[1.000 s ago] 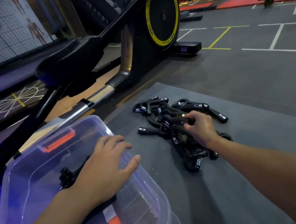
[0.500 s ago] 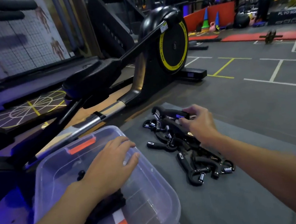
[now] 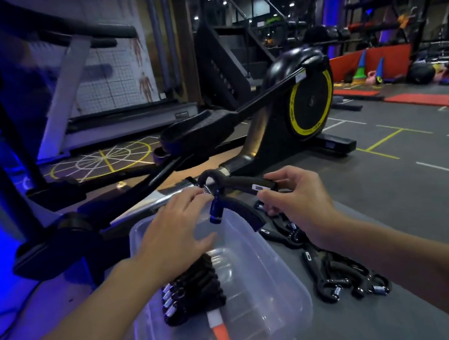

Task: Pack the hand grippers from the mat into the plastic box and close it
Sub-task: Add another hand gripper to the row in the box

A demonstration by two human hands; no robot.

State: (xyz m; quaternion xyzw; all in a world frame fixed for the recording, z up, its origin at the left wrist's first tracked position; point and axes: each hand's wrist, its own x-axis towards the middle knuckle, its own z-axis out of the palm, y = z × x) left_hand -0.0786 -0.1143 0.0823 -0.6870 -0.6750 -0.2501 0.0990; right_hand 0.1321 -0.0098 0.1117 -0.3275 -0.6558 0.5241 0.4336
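Note:
A black hand gripper (image 3: 233,194) hangs in the air above the far end of the clear plastic box (image 3: 270,263). My right hand (image 3: 296,200) holds it by one foam handle. My left hand (image 3: 177,230) is over the box, its fingertips touching the gripper's spring end. Several black hand grippers (image 3: 193,291) lie stacked side by side inside the box. More hand grippers (image 3: 337,275) lie in a heap on the grey mat (image 3: 394,318), to the right of the box and partly hidden by my right forearm.
A black rowing machine with a yellow-ringed flywheel (image 3: 310,107) and its rail stands just beyond the box. A treadmill (image 3: 103,123) is at the back left. Orange latches (image 3: 222,338) show through the box's near end. Grey gym floor with painted lines lies to the right.
My right hand has lifted one hand gripper off the heap and carried it left over the box. My left hand has risen from the box and touched it. The view has tilted upward.

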